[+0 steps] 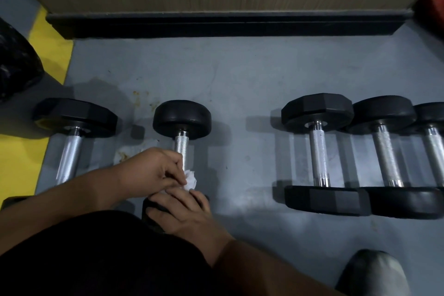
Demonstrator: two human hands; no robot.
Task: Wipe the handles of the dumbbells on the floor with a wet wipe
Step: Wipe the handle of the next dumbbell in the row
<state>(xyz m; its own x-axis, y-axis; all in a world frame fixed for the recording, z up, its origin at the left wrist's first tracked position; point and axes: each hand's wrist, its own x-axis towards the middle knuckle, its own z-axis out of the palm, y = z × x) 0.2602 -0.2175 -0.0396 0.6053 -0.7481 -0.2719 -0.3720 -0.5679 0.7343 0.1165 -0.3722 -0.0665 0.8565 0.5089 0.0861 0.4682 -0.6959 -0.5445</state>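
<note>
White wet wipe point(190, 180), handle point(181, 150) seemingly half-hidden by left hand point(153, 170).

The left hand point(153, 170) and right hand point(185, 211) hide the near handle and near head of the round-headed dumbbell point(181, 119) and most of the wet wipe point(191, 180), while the picture's right edge cuts off the rightmost dumbbell point(432, 127).

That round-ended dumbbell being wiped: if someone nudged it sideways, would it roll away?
Probably, if let go: the round-ended dumbbell has smooth circular heads, unlike the hex dumbbell beside it. It likely feels heavy, with its thick heads. For now the right hand on its near head probably steadies it.
</note>
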